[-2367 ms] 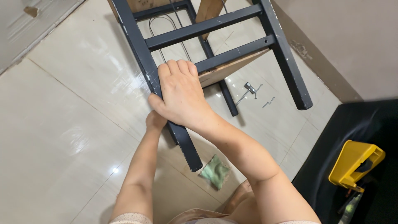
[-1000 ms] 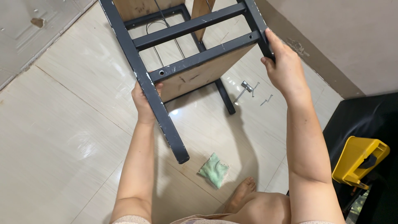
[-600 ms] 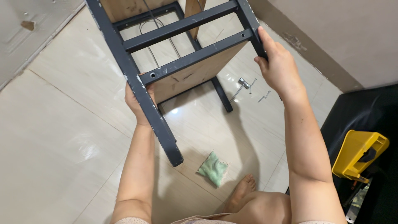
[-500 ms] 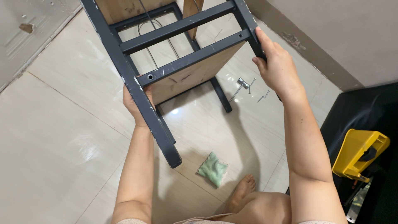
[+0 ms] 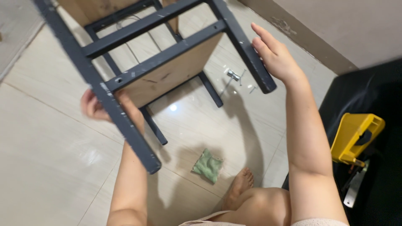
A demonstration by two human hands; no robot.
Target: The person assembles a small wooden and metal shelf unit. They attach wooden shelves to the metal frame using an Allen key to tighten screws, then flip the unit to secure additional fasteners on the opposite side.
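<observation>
A dark metal stool frame (image 5: 138,75) with a wooden panel (image 5: 167,77) is held upside down and tilted above a tiled floor (image 5: 50,138), its legs pointing toward the camera. The left hand (image 5: 98,106) lies behind the nearest leg (image 5: 121,121); its fingers wrap round the far side of that leg, so the grip itself is mostly hidden and cannot be told exactly. The right hand (image 5: 274,56) is open, fingers (image 5: 261,35) straight and pressed close together, the palm lying just beside the right-hand leg (image 5: 247,54); whether it touches cannot be told. Two crossbars run between the hands, the panel just below the lower one. Beneath the right fingers, on the floor, lie small metal screws (image 5: 234,76). Below both hands, near a bare foot (image 5: 240,186), rests a green cloth (image 5: 208,166). Well to the right of the right forearm sits a yellow tool (image 5: 356,138) on a black surface (image 5: 377,92).
</observation>
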